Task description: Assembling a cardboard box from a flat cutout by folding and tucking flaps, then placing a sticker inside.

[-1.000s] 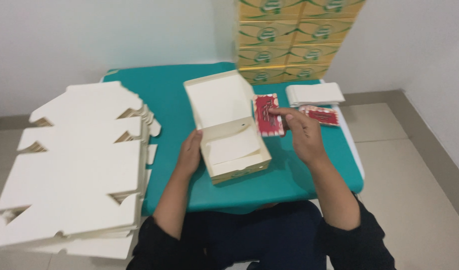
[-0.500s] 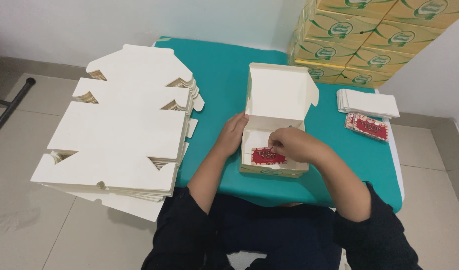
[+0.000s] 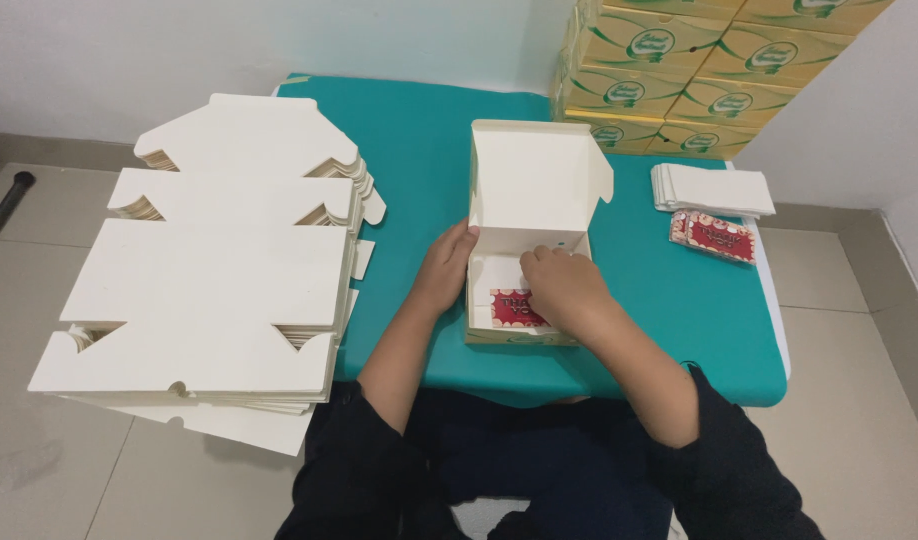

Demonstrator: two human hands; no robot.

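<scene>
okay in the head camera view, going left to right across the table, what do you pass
Stacks of flat white box blanks → left hand → open white box → right hand inside it, on a red card → pile of red cards.

An open cream carton point(image 3: 531, 215) sits at centre with a red card point(image 3: 514, 308) inside, flat white carton blanks point(image 3: 219, 270) at nine o'clock, yellow-green boxes point(image 3: 679, 70) at one o'clock, red cards point(image 3: 714, 236) at three.
</scene>
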